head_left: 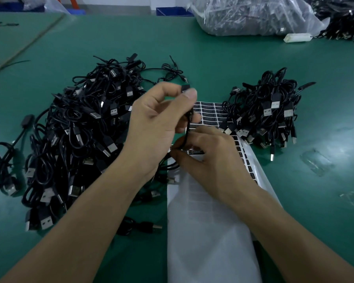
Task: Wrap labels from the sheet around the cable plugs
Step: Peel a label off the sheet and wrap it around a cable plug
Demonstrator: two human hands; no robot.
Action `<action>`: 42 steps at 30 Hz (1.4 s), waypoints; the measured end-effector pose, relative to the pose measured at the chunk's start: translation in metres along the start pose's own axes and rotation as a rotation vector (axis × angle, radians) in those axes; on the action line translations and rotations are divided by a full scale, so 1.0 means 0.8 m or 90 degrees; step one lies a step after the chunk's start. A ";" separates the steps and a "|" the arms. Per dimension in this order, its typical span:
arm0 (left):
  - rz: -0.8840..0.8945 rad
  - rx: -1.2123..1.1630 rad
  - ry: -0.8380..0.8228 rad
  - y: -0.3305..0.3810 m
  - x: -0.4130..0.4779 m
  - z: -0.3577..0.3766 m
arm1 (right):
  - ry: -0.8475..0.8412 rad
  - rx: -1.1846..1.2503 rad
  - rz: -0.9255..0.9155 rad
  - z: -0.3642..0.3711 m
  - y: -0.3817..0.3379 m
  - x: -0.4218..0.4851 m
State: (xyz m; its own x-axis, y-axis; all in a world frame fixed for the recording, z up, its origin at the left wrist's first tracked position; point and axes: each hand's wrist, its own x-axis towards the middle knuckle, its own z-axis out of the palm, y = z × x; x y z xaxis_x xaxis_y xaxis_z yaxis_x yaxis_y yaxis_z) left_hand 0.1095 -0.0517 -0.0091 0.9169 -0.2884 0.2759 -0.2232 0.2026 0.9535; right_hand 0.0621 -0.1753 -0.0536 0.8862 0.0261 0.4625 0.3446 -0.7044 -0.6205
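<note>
We are pinching the small black plug of the thin black cable between thumb and curled fingers of our left hand while our right hand is nipping a black printed label over the white backing sheet, keeping it, we judge, square for a crease-free wrap.

The right hand covers the middle of the sheet, whose near end runs off the bottom edge. Print on the labels is too small to read.

table mat: matt green | label sheet: glossy white paper | USB plugs: shiny metal
</note>
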 end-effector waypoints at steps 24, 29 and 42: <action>-0.165 0.114 0.174 -0.003 0.012 -0.022 | 0.253 -0.259 0.393 -0.162 0.032 0.101; -0.165 0.168 0.176 -0.008 0.015 -0.029 | 0.258 -0.328 0.293 -0.130 0.014 0.076; -0.240 0.734 -0.292 0.029 0.009 -0.047 | -0.008 -0.129 0.177 -0.020 0.021 0.014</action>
State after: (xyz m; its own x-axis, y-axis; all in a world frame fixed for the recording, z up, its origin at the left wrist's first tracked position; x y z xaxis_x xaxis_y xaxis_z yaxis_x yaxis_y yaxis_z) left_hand 0.1235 -0.0139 0.0104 0.8399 -0.4900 -0.2333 -0.3431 -0.8125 0.4713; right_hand 0.0730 -0.1983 -0.0488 0.9416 -0.1786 0.2853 0.0226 -0.8121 -0.5830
